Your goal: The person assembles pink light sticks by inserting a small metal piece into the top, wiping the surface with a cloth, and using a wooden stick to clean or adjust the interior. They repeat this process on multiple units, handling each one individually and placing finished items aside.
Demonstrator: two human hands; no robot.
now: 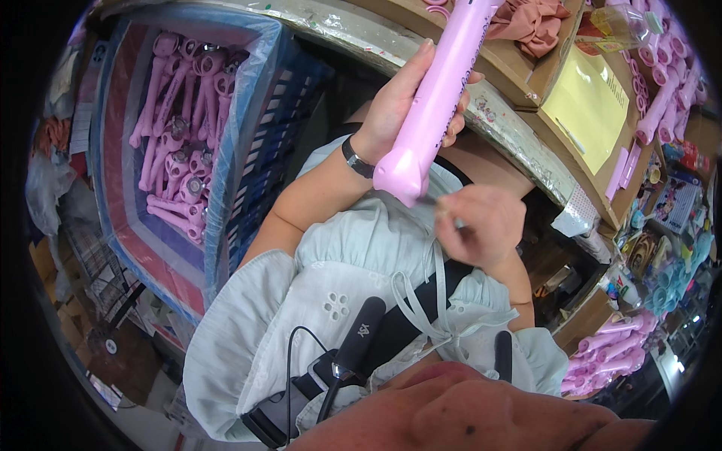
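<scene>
Pink plastic handle casing [440, 98], centre top: clasped in left hand [402, 101]. Right hand [481, 225] below, fingers pinched together at casing's base.

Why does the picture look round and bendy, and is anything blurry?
In the head view, the fisheye lens bends straight edges such as the bench edge and leaves black corners; the right hand at the base of the pink tube is a little smeared, while the left hand gripping it looks sharper; the blue crate is evenly lit, without harsh glare.
</scene>
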